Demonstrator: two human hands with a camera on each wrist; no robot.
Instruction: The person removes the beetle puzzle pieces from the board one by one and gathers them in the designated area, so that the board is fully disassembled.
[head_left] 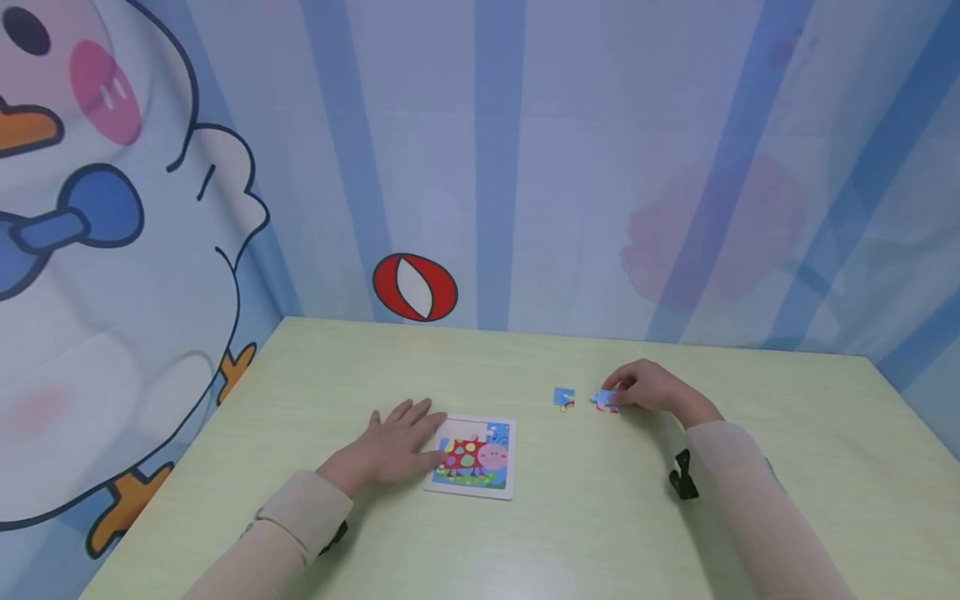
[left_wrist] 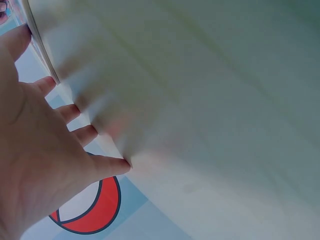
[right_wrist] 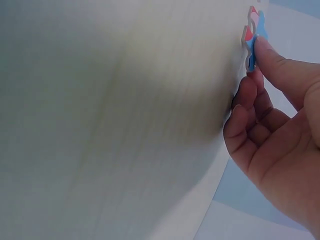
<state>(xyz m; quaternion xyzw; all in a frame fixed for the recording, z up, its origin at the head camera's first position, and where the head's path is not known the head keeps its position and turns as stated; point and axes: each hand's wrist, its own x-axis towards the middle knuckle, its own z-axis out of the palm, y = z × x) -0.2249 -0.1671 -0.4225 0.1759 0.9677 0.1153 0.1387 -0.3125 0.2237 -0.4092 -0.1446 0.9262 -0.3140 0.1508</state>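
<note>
A square jigsaw puzzle board (head_left: 471,493) with a pale rim lies on the table, showing a spotted red ladybug with a pink face; bare backing shows along its upper part. Across its left edge rests my left hand (head_left: 392,444), fingers spread, thumb over the picture. In the left wrist view, fingertips of the left hand (left_wrist: 42,140) touch the board's edge and the tabletop. Thumb and fingers of my right hand (head_left: 651,388) pinch a blue, pink and red puzzle piece (head_left: 606,402) close over the table, seen edge-on in the right wrist view. A second blue piece (head_left: 564,397) lies just left of it.
The pale wooden table (head_left: 585,533) ends at a blue-striped cloth backdrop (head_left: 555,208) along its far edge. A large printed cartoon bird (head_left: 112,333) fills the left side. Dark wrist straps show at both cuffs.
</note>
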